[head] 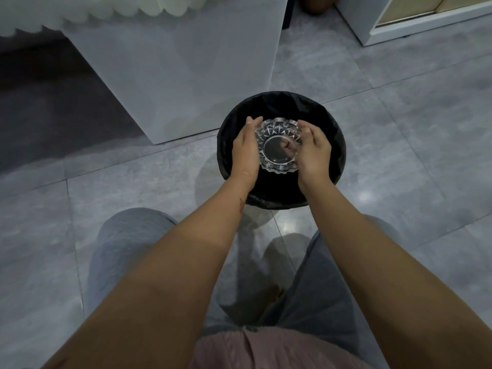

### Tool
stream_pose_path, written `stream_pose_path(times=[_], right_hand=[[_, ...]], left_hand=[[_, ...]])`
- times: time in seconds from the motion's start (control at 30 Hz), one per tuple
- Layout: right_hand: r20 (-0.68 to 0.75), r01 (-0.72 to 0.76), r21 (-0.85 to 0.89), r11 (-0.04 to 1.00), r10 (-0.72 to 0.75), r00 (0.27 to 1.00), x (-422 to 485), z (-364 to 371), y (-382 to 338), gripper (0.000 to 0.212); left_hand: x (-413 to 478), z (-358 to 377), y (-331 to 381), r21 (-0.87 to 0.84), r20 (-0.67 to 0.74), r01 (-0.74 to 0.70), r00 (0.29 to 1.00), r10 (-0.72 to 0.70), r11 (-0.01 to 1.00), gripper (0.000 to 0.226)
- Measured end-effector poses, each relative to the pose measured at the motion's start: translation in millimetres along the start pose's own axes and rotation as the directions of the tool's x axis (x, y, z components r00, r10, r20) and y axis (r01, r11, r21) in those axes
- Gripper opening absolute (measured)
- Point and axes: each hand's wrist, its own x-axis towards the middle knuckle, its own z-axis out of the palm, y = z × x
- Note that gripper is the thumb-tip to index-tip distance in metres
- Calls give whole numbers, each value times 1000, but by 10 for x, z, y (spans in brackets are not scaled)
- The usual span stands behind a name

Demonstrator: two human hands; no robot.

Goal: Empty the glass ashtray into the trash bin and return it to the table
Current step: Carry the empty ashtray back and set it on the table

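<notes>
A clear cut-glass ashtray (278,145) hangs over the round trash bin (331,129), which is lined with a black bag and stands on the floor. My left hand (246,150) grips the ashtray's left rim and my right hand (314,150) grips its right rim. The ashtray is tipped so that its thick base faces me, with fingertips showing through the glass. The bin's inside is dark and I cannot make out any contents.
A pale grey table side or cabinet panel (186,75) stands just behind and left of the bin, with a white scalloped cloth (80,12) above. A white cupboard (415,20) is at the back right. Grey floor tiles (399,169) surround the bin.
</notes>
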Motion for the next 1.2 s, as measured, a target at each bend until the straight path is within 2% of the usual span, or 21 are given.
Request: stream_pose_path(times=[0.07, 0.13, 0.4, 0.5, 0.67, 0.93, 1.07, 1.2], right_hand=[[39, 13, -12, 1000, -13, 999, -117, 14, 22, 30], [41, -83, -54, 995, 85, 996, -149, 32, -178, 33], [16, -35, -66, 997, 36, 999, -138, 61, -261, 36], [18, -59, -71, 996, 60, 998, -231, 73, -503, 35], [24, -97, -78, 992, 99, 995, -565, 110, -1522, 34], [73, -102, -46, 994, 105, 992, -1203, 126, -3289, 32], [142, -60, -58, 997, 67, 988, -1479, 200, -4014, 30], [197, -44, -54, 998, 54, 979, -1668, 413, -4506, 32]], left_hand=[[-72, 30, -7, -44, 4, -2, 1000, 2, 999, 47], [-124, 96, 191, -25, -70, 74, 995, -75, 997, 46], [-101, 133, 260, 4, -105, 3, 994, -2, 1000, 43], [-210, 136, 484, 9, -137, 4, 991, -2, 1000, 39], [-643, 213, 1536, 3, -205, 5, 979, -4, 1000, 28], [-1337, 324, 3324, -55, -267, -15, 964, 0, 998, 38], [-1587, 261, 3965, -39, -263, -36, 964, 24, 999, 45], [-1774, 126, 4512, -37, -316, -76, 947, 60, 996, 44]])
